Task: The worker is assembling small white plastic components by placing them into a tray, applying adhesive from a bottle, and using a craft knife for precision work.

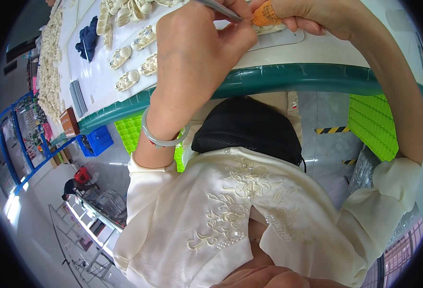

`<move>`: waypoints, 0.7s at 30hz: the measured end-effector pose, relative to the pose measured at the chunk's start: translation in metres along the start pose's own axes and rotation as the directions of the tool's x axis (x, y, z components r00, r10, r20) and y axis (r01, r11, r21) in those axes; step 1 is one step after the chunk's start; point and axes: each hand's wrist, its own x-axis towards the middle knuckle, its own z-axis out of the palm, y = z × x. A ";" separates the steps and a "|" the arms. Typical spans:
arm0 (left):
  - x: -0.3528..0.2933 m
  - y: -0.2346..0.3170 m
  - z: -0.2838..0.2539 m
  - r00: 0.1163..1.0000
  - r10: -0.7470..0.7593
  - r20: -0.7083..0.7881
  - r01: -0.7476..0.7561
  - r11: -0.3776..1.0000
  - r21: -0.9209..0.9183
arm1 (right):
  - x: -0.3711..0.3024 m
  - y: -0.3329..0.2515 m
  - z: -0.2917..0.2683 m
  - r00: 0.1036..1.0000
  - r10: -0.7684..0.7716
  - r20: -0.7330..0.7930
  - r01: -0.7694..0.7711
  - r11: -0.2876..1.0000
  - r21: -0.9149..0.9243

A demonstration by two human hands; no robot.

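My left hand (187, 57), with a pale bangle round its wrist, pinches a slim grey metal tool (221, 9) near the top edge. The tool's tip reaches the fingers of my right hand (317, 14), which are curled together. An orange wrap with dark marks (267, 14) covers one of its fingers. Under that finger shows part of a small cream moulded piece (271, 29), over a pale flat plate (288, 39). My fingers hide the rest of the piece. Left of my left hand, several ornate cream pieces with shiny bits (127, 80) lie on the white table (103, 91).
Larger cream pieces (120, 14) and a dark blue cloth (87, 39) lie farther back. A grey ridged block (78, 97) sits at the left. Green padding (293, 77) lines the table's near edge. Below are a blue bin (96, 141) and bright green trays (372, 120).
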 end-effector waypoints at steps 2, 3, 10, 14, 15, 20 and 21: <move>-0.001 -0.002 0.001 0.998 0.068 -0.004 -0.068 0.994 0.082 | -0.001 -0.003 0.003 1.000 -0.001 -0.009 0.001 1.000 -0.001; 0.000 -0.003 0.001 0.998 0.067 -0.005 -0.066 0.995 0.080 | -0.002 -0.006 0.005 1.000 0.001 -0.008 -0.001 1.000 -0.003; 0.015 -0.040 -0.048 0.969 0.174 -0.174 -0.224 0.915 -0.334 | -0.012 -0.038 0.010 0.990 0.072 -0.121 -0.111 0.927 -0.359; 0.001 -0.045 -0.062 0.991 0.110 -0.075 -0.126 0.959 -0.253 | -0.010 -0.054 0.015 0.986 0.090 -0.137 -0.152 0.814 -0.560; -0.007 -0.040 -0.057 0.997 0.060 -0.039 -0.066 0.979 -0.193 | -0.010 -0.057 0.016 0.988 0.083 -0.129 -0.142 0.812 -0.566; -0.022 -0.051 -0.045 0.999 -0.035 -0.037 0.025 0.968 -0.250 | -0.006 -0.057 0.014 0.971 0.180 -0.160 -0.239 0.780 -0.578; -0.023 -0.054 -0.045 0.999 -0.034 -0.037 0.023 0.964 -0.266 | -0.005 -0.058 0.016 0.975 0.166 -0.145 -0.220 0.775 -0.592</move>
